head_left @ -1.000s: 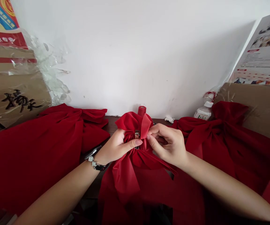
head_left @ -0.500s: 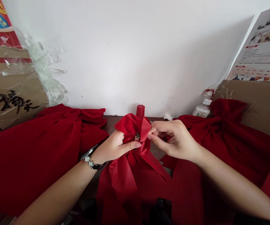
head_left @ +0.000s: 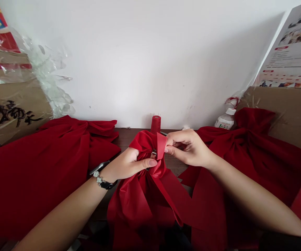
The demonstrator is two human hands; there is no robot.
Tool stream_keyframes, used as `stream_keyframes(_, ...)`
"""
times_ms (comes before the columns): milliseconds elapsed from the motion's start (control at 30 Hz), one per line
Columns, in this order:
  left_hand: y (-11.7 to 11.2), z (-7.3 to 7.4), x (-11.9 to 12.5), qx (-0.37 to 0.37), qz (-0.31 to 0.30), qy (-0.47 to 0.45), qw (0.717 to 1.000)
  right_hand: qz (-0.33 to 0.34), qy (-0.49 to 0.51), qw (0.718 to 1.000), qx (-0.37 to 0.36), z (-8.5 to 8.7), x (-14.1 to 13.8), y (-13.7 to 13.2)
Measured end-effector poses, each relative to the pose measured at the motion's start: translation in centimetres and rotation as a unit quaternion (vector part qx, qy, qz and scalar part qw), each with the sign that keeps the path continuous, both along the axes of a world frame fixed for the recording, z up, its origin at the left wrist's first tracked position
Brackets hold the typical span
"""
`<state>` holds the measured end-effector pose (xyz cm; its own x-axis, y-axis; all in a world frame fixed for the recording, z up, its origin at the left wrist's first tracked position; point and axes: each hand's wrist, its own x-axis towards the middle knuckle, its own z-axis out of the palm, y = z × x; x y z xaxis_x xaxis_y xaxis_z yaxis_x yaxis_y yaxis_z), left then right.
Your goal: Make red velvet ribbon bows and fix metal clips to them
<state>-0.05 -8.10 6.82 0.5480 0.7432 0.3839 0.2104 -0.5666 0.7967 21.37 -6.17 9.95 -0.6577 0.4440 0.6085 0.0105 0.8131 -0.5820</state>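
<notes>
In the middle is a gathered red fabric bow (head_left: pixel 131 200), its long tails hanging toward me. My left hand (head_left: pixel 128 165) is closed round its bunched centre, the thumb lying across the front. A small metal clip-like piece (head_left: pixel 153 153) shows at the gather above that thumb. My right hand (head_left: pixel 191 148) pinches the edge of a bow loop (head_left: pixel 161 144) between thumb and fingers. Whether a needle or thread is in this pinch I cannot tell. Just behind the bow stands a spool of red thread (head_left: pixel 156 124), with thin pins or needles upright at its top.
Large red fabric bows lie to the left (head_left: pixel 61 150) and right (head_left: pixel 257 150). A white-capped bottle (head_left: pixel 225 120) stands at the back right, near a white wall (head_left: pixel 145 62). Cardboard (head_left: pixel 12 101) with plastic wrap rises on the left, more cardboard (head_left: pixel 283 111) on the right.
My right hand has moved slightly up and left, turning the loop's edge so more of its lighter side shows. The left hand keeps its hold. The view has shifted a little.
</notes>
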Motion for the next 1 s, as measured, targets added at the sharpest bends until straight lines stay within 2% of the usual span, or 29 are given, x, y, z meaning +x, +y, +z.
stream_keyframes(200,-0.1,-0.4,0.1,-0.004,-0.004,-0.002,1.0,0.005,0.005,1.0,0.028,-0.4,-0.3,-0.2)
stream_keyframes(400,-0.1,-0.3,0.2,0.043,0.025,-0.031,0.998,-0.005,0.002,1.0,0.03,-0.2,-0.3,-0.3)
stream_keyframes(600,-0.3,0.0,0.2,0.088,0.058,-0.009,0.994,-0.045,-0.024,0.994,0.097,0.7,0.3,0.0)
stream_keyframes(733,-0.3,0.0,0.2,0.104,0.058,0.0,0.993,-0.053,-0.013,0.99,0.132,0.5,0.2,0.1)
stream_keyframes(900,-0.4,0.2,0.4,0.123,0.072,0.019,0.99,-0.045,0.004,0.99,0.134,-0.1,-0.2,0.1)
stream_keyframes(1000,-0.3,0.2,0.5,0.127,0.09,0.028,0.987,-0.041,-0.003,0.995,0.093,-0.1,-0.1,0.4)
